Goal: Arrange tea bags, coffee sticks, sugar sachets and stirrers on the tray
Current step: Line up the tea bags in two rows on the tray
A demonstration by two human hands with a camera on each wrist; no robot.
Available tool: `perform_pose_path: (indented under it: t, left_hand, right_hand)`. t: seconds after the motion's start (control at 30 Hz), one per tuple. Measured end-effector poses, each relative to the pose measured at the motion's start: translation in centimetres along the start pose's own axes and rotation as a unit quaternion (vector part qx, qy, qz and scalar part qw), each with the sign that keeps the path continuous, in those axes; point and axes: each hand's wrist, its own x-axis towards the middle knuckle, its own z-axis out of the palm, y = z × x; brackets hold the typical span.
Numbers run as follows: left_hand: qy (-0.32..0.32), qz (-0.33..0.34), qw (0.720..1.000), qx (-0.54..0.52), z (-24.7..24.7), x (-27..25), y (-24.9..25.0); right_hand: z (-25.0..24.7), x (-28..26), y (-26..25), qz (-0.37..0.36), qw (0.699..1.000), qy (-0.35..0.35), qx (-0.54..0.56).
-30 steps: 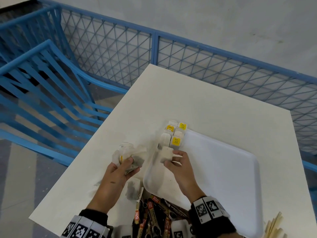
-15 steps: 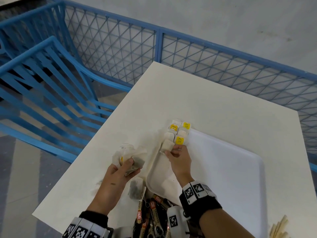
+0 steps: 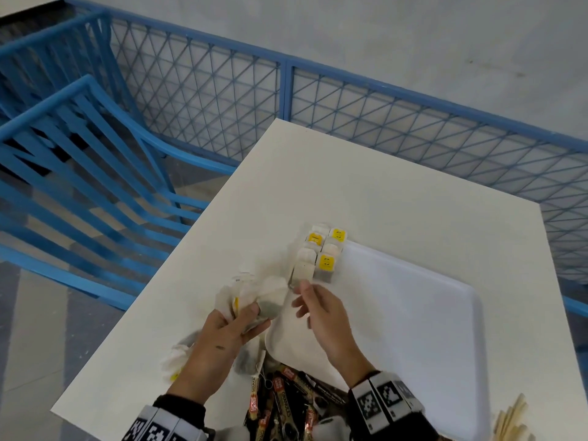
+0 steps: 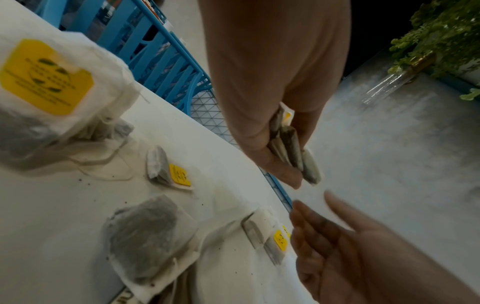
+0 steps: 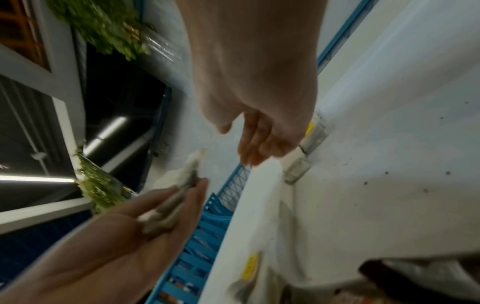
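Observation:
A white tray lies on the white table. Several tea bags with yellow tags stand in two short rows at the tray's far left corner. My left hand grips a bunch of tea bags just left of the tray; the left wrist view shows the bunch of tea bags pinched between thumb and fingers. My right hand hovers empty just short of the rows, its fingers loosely straight. Between the two hands there is a small gap. Coffee sticks lie heaped at the near edge.
Loose tea bags lie on the table by my left wrist, another loose tea bag beside the tray's near corner. Wooden stirrers stick up at the bottom right. A blue chair and blue mesh railing border the table.
My right hand set the tea bag it held at the near end of the rows, let go and drew back toward my left hand. The left hand kept its bunch.

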Motion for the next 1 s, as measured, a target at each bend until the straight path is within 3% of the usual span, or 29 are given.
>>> perform_pose_path:
  t: [0.1,0.23,0.43,0.57,0.77,1.0]
  left_hand:
    - [-0.025,0.008,0.999,0.03,0.1,0.0,-0.2]
    - [-0.038,0.006,0.998,0.054,0.4,0.0,-0.3]
    - [0.03,0.005,1.0,-0.008,-0.2,0.3,-0.7]
    - [0.035,-0.012,0.998,-0.047,-0.6,0.3,-1.0]
    - [0.008,-0.001,1.0,0.001,-0.4,0.2,-1.1]
    - [-0.001,0.011,0.999,0.052,-0.5,0.1,-1.0]
  right_hand:
    - [0.0,-1.7,-0.6,0.018,0.995,-0.102,0.013]
    - [-0.4,-2.1,-0.4,0.02,0.991,-0.118,0.066]
    - [-1.9,-0.9,0.8,0.062,0.99,-0.048,0.119]
    - [-3.4,0.9,2.1,0.094,0.984,0.024,0.147]
    - [-4.1,3.3,3.3,0.086,0.991,0.095,0.028]
    - [-3.5,4.7,3.8,0.069,0.988,0.135,-0.038]
